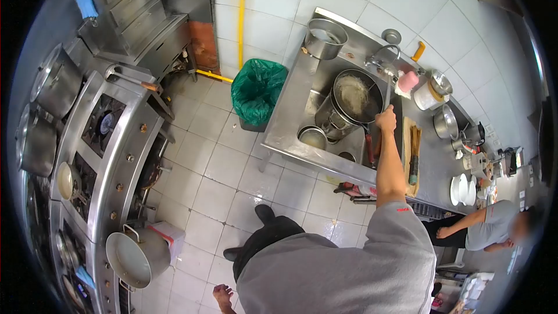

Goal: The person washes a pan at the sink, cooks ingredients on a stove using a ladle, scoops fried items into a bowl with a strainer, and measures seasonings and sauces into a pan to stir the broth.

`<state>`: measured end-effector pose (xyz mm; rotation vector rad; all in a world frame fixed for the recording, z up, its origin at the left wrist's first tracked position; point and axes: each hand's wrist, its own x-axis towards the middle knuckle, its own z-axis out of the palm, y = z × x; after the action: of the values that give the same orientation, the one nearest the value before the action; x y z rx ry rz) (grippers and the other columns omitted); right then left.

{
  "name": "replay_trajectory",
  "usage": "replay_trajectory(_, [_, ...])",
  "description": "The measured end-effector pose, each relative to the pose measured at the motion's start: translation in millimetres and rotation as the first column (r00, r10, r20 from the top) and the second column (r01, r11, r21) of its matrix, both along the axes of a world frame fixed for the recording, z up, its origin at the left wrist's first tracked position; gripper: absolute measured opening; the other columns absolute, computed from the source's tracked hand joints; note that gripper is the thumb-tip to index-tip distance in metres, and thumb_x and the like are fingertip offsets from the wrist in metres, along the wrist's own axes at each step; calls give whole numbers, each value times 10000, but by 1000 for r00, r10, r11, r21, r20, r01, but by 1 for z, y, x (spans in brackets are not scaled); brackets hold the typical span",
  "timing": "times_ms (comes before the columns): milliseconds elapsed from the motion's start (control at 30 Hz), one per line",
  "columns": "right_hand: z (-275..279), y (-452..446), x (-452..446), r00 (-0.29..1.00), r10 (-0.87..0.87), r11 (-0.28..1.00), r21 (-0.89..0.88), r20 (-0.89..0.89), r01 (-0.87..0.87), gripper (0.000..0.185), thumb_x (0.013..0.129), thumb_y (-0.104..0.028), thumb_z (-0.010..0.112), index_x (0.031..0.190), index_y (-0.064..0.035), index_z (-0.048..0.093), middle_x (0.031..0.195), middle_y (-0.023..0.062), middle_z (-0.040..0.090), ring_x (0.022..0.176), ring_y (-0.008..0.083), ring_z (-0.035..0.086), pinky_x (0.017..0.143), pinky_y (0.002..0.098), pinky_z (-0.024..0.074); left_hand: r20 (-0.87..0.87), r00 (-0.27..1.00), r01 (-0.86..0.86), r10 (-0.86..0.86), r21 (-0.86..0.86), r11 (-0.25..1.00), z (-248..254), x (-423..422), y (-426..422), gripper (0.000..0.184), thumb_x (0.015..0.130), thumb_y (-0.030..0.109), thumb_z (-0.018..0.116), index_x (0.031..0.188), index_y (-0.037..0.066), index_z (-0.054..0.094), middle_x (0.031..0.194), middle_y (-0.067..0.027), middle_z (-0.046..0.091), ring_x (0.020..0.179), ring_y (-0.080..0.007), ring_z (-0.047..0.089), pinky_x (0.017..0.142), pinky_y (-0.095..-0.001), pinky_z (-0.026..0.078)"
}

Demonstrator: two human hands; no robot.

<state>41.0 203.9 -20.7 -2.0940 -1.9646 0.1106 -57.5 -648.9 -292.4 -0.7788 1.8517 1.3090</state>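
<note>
My right hand (385, 119) is stretched out over the sink with its fingers closed. A thin metal handle (388, 90) rises from it towards the tap (383, 61); the tool's other end I cannot make out. Just left of that hand, a dark wok (376, 94) with whitish contents rests on a large metal pot (334, 122) in the sink (317, 103). A dark red handle (369, 148) slants down below the wok. My left hand (222, 295) hangs low at my side, fingers loosely bent and apart, with nothing visible in it.
A bin with a green liner (256, 90) stands left of the sink. Along the left runs a stove (125, 157) with pots; a large pot (136, 259) is near its front. Bowls (446, 122) and plates (459, 190) line the right counter. Another person (500, 224) is at right.
</note>
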Motion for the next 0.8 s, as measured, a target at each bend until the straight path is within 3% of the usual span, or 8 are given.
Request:
replay_trajectory(233, [10,-50,-21,988,-133,991,7,-80,134,550,719,-280,658,1162,-35,441,1106,237,590,1080,391,556,911,447,453,-148,989,21,-16,30,999,15,7,11,157,850,133,545,941,7,522,798,-130,604,612,-197,605,454,-291,492])
replay_trajectory(300, [-14,-54,-10,990,61,997,59,-125,-54,524,707,-281,642,1111,23,505,1106,262,581,1074,383,562,889,433,458,-122,992,38,-40,-21,999,7,18,-9,166,843,107,520,944,-25,530,792,-138,609,616,-207,613,463,-306,506])
replay_trajectory(500, [-126,-167,-25,648,125,957,-82,-751,-279,316,792,-238,553,888,61,579,716,151,611,586,275,535,560,436,431,-38,932,-359,361,62,931,-72,74,-112,189,790,142,556,893,-17,560,679,-105,600,592,-212,617,461,-343,507])
replay_trajectory(533, [-200,-131,-9,877,343,939,88,-336,-333,403,781,-284,559,930,90,583,792,225,635,678,362,592,640,486,461,-83,899,-427,431,61,902,-68,82,-123,188,787,145,565,886,-15,559,669,-97,596,577,-201,608,456,-337,503])
replay_trajectory(567, [-196,-184,-33,917,339,911,316,-211,-264,363,789,-321,537,750,34,604,696,165,630,660,332,629,523,441,475,-85,864,-493,496,51,868,-75,91,-135,196,784,155,580,878,-15,556,660,-96,590,572,-184,602,450,-316,494])
replay_trajectory(600, [-210,-192,-39,939,292,947,192,-181,-257,438,760,-353,552,821,74,623,839,245,644,793,387,639,649,473,520,-98,833,-547,544,6,837,-49,94,-137,186,786,152,583,869,-13,557,661,-90,591,570,-170,599,447,-296,485])
replay_trajectory(667, [-187,-238,-79,879,113,993,35,-463,-109,443,745,-341,578,793,98,611,884,281,626,814,394,632,714,478,524,-118,775,-625,621,5,780,-43,110,-160,181,789,150,581,868,-11,558,670,-88,593,575,-168,599,449,-291,483])
replay_trajectory(800, [-178,-293,-162,868,17,999,32,-496,-2,473,719,-257,588,971,134,506,926,309,603,823,428,625,727,505,517,-134,692,-714,710,18,700,-41,146,-177,200,799,164,589,890,-12,562,718,-92,607,607,-167,606,469,-286,489])
